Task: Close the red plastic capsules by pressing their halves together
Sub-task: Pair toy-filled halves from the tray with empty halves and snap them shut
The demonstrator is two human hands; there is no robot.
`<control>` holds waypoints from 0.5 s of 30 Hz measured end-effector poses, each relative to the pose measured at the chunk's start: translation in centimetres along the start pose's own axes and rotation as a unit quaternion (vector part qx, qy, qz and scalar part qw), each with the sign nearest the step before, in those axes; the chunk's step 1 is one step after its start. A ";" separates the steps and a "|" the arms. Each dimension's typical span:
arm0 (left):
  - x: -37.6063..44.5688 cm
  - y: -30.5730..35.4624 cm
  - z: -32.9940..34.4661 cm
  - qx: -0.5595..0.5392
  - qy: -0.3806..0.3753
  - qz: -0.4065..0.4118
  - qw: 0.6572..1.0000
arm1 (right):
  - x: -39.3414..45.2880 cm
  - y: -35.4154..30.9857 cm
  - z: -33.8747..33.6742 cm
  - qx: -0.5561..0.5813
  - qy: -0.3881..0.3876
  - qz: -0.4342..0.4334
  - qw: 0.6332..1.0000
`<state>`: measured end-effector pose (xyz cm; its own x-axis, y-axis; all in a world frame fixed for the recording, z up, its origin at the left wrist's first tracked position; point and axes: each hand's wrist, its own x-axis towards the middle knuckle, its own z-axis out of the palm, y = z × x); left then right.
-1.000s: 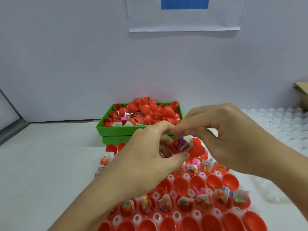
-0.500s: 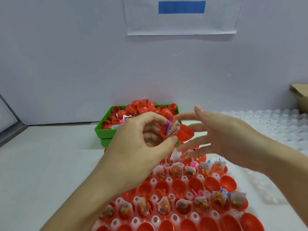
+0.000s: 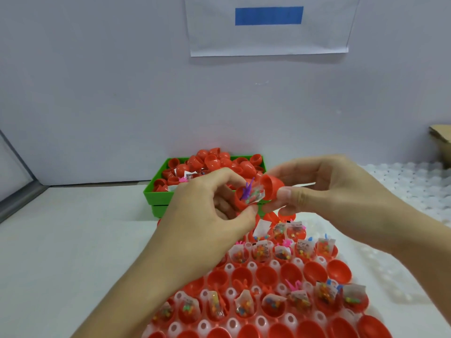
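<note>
My left hand [image 3: 207,215] pinches a red capsule half [image 3: 240,200] that holds a purple toy and a small clear packet of beads. Right beside it, my right hand [image 3: 324,191] pinches the other red half [image 3: 273,187], its hollow side facing the filled half. The two halves touch at one edge and are still apart. Below my hands a white holder tray [image 3: 249,265] carries several open red halves, some with packets in them, some bare.
A green bin [image 3: 156,195] heaped with loose red capsule halves stands behind my hands by the wall. A white bumpy tray [image 3: 415,181] lies at the right. A cardboard box corner [image 3: 441,140] shows at the far right edge.
My right hand went from fingers spread beside the capsule to pinching the empty half. Both hands rose a little above the tray with the capsule.
</note>
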<state>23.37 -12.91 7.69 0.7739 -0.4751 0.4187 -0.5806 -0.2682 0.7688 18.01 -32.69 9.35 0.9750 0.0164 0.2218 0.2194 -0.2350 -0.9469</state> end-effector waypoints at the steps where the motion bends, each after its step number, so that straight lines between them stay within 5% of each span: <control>1: 0.0 0.1 0.0 0.006 0.002 0.005 1.000 | 0.0 -0.1 0.1 -0.007 0.006 -0.005 1.000; 15: 0.1 0.6 0.0 -0.009 0.018 0.037 0.999 | 0.0 -0.7 0.6 0.009 0.033 -0.024 0.999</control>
<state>23.10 -13.14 8.14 0.7381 -0.4625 0.4912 -0.6316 -0.2177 0.7441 17.85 -31.96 9.84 0.9588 -0.0375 0.2815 0.2671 -0.2179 -0.9387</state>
